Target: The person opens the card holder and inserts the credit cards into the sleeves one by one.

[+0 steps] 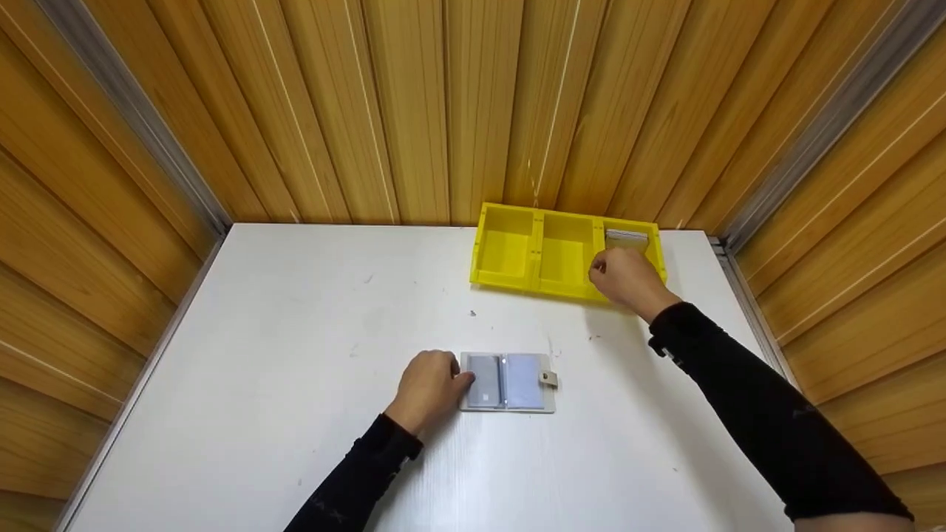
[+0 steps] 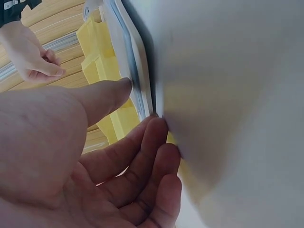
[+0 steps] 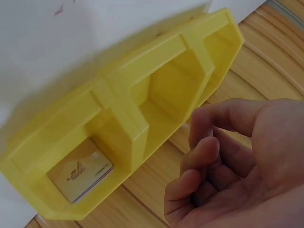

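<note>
A small card holder (image 1: 529, 384) lies spread flat on the white table, with clear sleeves and a snap tab at its right side. A grey card (image 1: 485, 380) shows in its left sleeve. My left hand (image 1: 430, 388) pinches the holder's left edge; in the left wrist view the thumb presses on top and the fingertips meet the lower edge. My right hand (image 1: 628, 279) is over the front of the yellow bin's right compartment, fingers loosely curled and nothing visible between them. Inside that compartment sits a stack of cards (image 3: 78, 171), printed on top, apart from the hand.
The three-compartment yellow bin (image 1: 537, 255) stands at the table's back right, against the wood-panelled wall (image 1: 414, 111). Panelled walls also flank the white table (image 1: 295, 332) on both sides, with metal strips along the edges.
</note>
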A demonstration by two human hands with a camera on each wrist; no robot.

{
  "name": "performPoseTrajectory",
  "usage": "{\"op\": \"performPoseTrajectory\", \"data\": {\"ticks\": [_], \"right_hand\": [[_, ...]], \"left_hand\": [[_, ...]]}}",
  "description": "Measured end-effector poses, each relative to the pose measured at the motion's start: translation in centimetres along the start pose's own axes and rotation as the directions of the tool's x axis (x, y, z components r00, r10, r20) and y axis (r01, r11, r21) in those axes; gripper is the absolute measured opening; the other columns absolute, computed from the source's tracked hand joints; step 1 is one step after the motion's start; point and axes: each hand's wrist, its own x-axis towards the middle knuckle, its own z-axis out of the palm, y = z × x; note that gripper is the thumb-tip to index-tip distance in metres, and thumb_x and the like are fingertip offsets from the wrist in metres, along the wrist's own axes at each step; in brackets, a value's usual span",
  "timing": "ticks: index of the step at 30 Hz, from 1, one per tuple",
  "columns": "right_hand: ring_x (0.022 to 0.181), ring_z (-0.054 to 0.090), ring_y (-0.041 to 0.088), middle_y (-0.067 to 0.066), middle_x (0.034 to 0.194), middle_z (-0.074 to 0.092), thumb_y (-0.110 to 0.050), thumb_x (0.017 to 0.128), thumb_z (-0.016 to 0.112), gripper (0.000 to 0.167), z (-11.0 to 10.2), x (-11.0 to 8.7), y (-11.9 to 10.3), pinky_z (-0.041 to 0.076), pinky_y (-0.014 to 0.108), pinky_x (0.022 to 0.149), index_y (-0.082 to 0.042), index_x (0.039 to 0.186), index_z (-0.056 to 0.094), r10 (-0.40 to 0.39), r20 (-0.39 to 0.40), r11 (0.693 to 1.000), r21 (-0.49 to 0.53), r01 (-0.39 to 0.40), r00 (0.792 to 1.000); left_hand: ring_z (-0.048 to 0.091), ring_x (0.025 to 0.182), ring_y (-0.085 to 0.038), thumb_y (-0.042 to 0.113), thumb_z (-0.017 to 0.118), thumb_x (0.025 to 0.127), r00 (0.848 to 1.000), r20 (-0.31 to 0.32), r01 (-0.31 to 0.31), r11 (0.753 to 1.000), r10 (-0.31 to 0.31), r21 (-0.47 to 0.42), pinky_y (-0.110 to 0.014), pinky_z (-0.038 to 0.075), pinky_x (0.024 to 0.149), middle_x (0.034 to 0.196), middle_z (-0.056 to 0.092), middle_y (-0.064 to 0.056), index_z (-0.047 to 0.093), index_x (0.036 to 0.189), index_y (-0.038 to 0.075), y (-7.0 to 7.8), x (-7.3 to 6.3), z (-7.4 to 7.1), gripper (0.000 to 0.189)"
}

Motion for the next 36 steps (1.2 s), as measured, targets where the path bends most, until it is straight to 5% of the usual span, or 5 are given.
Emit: {"op": "performPoseTrajectory", "data": {"ticks": [5, 10, 16, 23, 36], "right_hand": [[0.086, 0.064, 0.027, 0.02, 0.106, 0.076, -0.02, 0.108, 0.063, 0.034, -1.2, 1.0, 1.2, 0.053, 0.037, 0.075, 0.005, 0.127, 0.077, 0.08, -0.005, 0.996, 0.028, -0.08, 0.997], [0.102, 0.063, 0.033, 0.023, 0.131, 0.076, -0.021, 0.109, 0.062, 0.038, -2.0, 2.3, 2.3, 0.054, 0.046, 0.092, 0.003, 0.135, 0.075, 0.122, -0.018, 0.992, 0.016, -0.122, 0.992], [0.096, 0.065, 0.035, 0.027, 0.115, 0.077, -0.022, 0.109, 0.063, 0.034, -2.4, 3.2, 4.5, 0.054, 0.048, 0.085, 0.005, 0.119, 0.079, 0.136, -0.056, 0.988, -0.06, -0.14, 0.989], [0.103, 0.067, 0.04, 0.033, 0.128, 0.075, -0.017, 0.108, 0.062, 0.033, -2.6, 3.8, 6.9, 0.055, 0.054, 0.091, 0.009, 0.122, 0.077, 0.188, -0.082, 0.979, -0.061, -0.193, 0.979], [0.109, 0.072, 0.051, 0.035, 0.121, 0.076, -0.012, 0.106, 0.065, 0.029, -1.4, 5.2, 8.7, 0.057, 0.063, 0.1, 0.011, 0.118, 0.077, 0.131, -0.161, 0.975, -0.16, -0.157, 0.978]], "left_hand": [[0.056, 0.07, -0.014, 0.029, 0.081, 0.096, 1.0, 0.018, 0.021, 1.0, -0.021, -0.008, -0.032, 0.048, 0.067, 0.073, 0.068, 0.003, 0.074, 0.076, 0.012, 0.0, 0.1, -0.2, 0.028], [0.057, 0.071, -0.014, 0.03, 0.08, 0.097, 0.999, 0.02, 0.031, 1.0, -0.031, -0.006, -0.033, 0.049, 0.068, 0.074, 0.068, 0.003, 0.075, 0.077, 0.011, 0.0, 0.1, -0.2, 0.028], [0.056, 0.07, -0.014, 0.029, 0.08, 0.097, 0.999, 0.018, 0.038, 0.999, -0.037, -0.018, -0.032, 0.047, 0.066, 0.072, 0.065, 0.004, 0.072, 0.075, 0.012, 0.0, 0.0, 0.0, 0.029], [0.057, 0.071, -0.014, 0.029, 0.08, 0.098, 0.999, 0.029, 0.037, 0.999, -0.036, -0.033, -0.032, 0.048, 0.067, 0.073, 0.066, 0.004, 0.073, 0.077, 0.012, 0.1, 0.1, 0.0, 0.028], [0.057, 0.07, -0.015, 0.027, 0.081, 0.096, 1.0, -0.005, -0.017, 1.0, 0.017, 0.015, -0.033, 0.049, 0.067, 0.071, 0.068, 0.002, 0.072, 0.073, 0.012, -0.3, 0.0, 0.1, 0.028]]}}
